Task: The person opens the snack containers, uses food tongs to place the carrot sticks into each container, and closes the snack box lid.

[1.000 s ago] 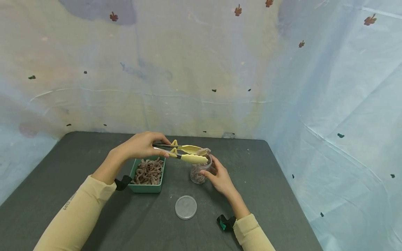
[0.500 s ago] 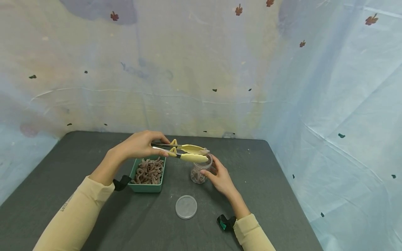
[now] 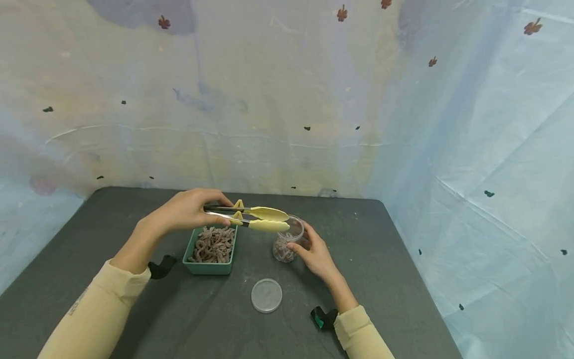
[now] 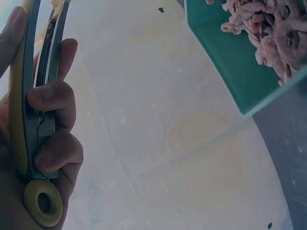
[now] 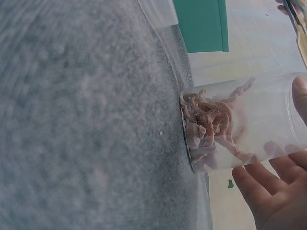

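Note:
My left hand (image 3: 190,208) grips metal tongs (image 3: 268,226) with yellow scalloped tips. The tongs point right, their tips parted at the jar's left rim, and no strip shows between them. In the left wrist view, curled fingers (image 4: 55,98) wrap the tongs' handles. With its thumb and fingers round the upper part, my right hand (image 3: 317,255) holds a clear jar (image 5: 261,112) upright on the table. Pinkish-brown curly strips (image 5: 206,120) fill roughly its lower half. More such strips (image 3: 214,244) heap up in a green rectangular container (image 3: 208,269) below the left hand.
A round translucent lid (image 3: 266,295) lies flat on the dark table (image 3: 215,319), in front of the jar. Black straps (image 3: 324,318) sit at both wrists. A pale patterned sheet (image 3: 251,109) hangs behind the table and along its right side.
The strip at the tongs' tips a second ago is gone from them. My left hand and the tongs have shifted slightly left. The right hand and jar stay in place.

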`<move>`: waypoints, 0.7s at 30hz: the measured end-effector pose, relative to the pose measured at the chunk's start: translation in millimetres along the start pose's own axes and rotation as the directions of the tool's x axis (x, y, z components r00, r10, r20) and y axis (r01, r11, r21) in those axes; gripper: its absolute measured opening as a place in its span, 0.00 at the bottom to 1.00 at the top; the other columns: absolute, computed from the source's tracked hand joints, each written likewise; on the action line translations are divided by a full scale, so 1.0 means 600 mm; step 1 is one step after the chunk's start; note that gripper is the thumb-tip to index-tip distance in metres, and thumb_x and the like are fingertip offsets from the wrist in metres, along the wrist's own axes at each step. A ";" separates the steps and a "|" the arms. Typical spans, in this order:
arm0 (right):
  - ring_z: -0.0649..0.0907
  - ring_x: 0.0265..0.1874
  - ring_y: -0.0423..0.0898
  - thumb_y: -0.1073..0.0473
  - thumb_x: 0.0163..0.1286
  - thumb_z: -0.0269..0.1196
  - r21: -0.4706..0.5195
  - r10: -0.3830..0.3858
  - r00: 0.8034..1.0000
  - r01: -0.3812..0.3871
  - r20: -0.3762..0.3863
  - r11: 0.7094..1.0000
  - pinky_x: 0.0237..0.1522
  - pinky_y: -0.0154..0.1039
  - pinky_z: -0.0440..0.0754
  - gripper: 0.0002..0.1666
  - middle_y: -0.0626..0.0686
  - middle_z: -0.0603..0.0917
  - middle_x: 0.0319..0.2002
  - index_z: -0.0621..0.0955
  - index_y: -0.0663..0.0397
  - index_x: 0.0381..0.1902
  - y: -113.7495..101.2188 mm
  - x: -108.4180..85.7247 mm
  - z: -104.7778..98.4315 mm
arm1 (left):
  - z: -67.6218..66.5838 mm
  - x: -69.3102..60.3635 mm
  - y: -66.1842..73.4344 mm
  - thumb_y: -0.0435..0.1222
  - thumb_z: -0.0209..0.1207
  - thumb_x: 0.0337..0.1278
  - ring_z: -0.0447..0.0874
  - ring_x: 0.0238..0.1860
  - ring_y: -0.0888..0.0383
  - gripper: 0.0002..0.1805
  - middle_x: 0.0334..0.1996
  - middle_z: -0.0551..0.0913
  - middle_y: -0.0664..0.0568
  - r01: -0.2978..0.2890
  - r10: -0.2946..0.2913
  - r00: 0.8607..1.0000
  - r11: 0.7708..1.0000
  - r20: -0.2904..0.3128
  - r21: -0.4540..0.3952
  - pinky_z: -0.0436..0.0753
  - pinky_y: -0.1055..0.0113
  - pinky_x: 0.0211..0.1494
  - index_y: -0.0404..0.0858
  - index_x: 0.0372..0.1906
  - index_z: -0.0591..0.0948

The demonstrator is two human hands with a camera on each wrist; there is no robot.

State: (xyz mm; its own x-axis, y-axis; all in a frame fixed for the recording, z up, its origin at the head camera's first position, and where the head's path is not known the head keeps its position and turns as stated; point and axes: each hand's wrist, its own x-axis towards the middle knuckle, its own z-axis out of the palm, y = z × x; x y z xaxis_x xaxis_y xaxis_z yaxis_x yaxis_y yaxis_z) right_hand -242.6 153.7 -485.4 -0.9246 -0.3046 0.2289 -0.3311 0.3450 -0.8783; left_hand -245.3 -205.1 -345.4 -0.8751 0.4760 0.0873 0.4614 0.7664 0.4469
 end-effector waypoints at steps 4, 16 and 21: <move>0.77 0.69 0.59 0.55 0.72 0.71 0.014 -0.002 1.000 0.002 -0.002 1.000 0.65 0.56 0.78 0.43 0.58 0.73 0.73 0.65 0.49 0.80 0.001 0.000 0.001 | -0.009 -0.020 -0.005 0.63 0.68 0.58 0.85 0.52 0.53 0.27 0.57 0.85 0.58 0.019 -0.019 1.000 1.000 -0.013 -0.002 0.82 0.49 0.48 0.58 0.59 0.85; 0.72 0.72 0.63 0.63 0.72 0.69 0.067 -0.013 1.000 0.013 0.003 0.998 0.69 0.58 0.72 0.43 0.61 0.71 0.74 0.64 0.54 0.80 0.001 0.004 0.003 | -0.034 -0.085 -0.052 0.63 0.68 0.59 0.86 0.47 0.55 0.27 0.54 0.87 0.57 0.087 -0.084 0.996 0.992 -0.040 0.093 0.83 0.51 0.42 0.55 0.57 0.85; 0.70 0.73 0.66 0.64 0.74 0.68 0.072 -0.005 0.999 0.003 0.033 0.997 0.70 0.60 0.71 0.42 0.66 0.69 0.75 0.62 0.62 0.80 -0.034 -0.004 -0.004 | -0.041 -0.107 -0.074 0.63 0.69 0.58 0.87 0.48 0.52 0.28 0.55 0.87 0.55 0.102 -0.097 0.995 0.985 -0.038 0.140 0.82 0.52 0.40 0.53 0.57 0.86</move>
State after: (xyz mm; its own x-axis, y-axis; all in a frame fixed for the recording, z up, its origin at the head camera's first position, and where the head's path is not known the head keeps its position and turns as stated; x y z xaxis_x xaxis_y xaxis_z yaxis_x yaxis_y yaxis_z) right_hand -234.3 149.5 -466.7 -0.9162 -0.3354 0.2193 -0.3190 0.2793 -0.9057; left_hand -213.1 -280.3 -349.1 -0.9207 0.3825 0.0775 0.3861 0.8635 0.3246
